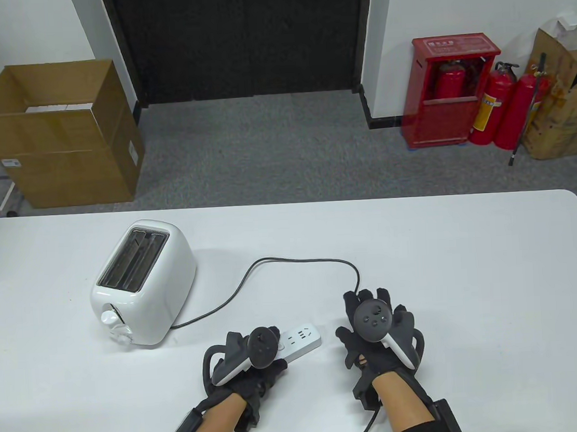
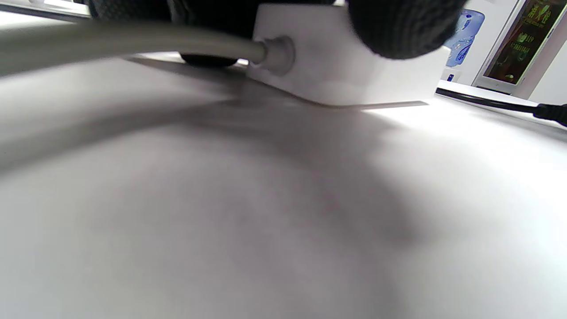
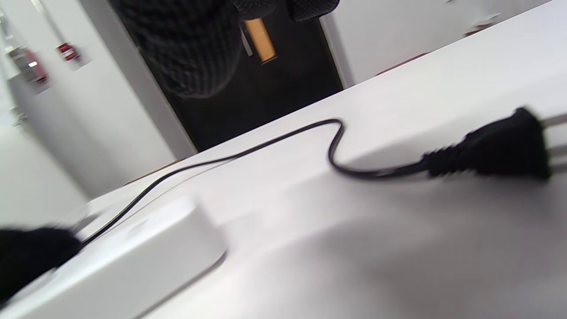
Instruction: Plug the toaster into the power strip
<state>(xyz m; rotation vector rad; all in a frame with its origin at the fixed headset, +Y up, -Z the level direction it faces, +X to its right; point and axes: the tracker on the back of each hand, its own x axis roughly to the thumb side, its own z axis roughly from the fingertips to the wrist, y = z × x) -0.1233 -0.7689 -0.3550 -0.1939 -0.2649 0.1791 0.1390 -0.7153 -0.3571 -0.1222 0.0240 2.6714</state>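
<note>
The white toaster (image 1: 142, 286) stands on the left of the table. Its black cord (image 1: 295, 260) curves right and runs under my right hand (image 1: 373, 320). The right hand is spread open, palm down, over the plug, which the table view hides. In the right wrist view the black plug (image 3: 500, 148) lies free on the table, prongs pointing right, with my fingers (image 3: 190, 44) above it. The white power strip (image 1: 302, 341) lies between my hands. My left hand (image 1: 269, 347) grips its left end, where its grey cable (image 2: 133, 42) enters the strip (image 2: 345, 75).
The white table (image 1: 465, 264) reaches to a far edge near mid-frame. On the floor beyond stand a cardboard box (image 1: 62, 136) at the left and a red extinguisher cabinet (image 1: 448, 91) at the right.
</note>
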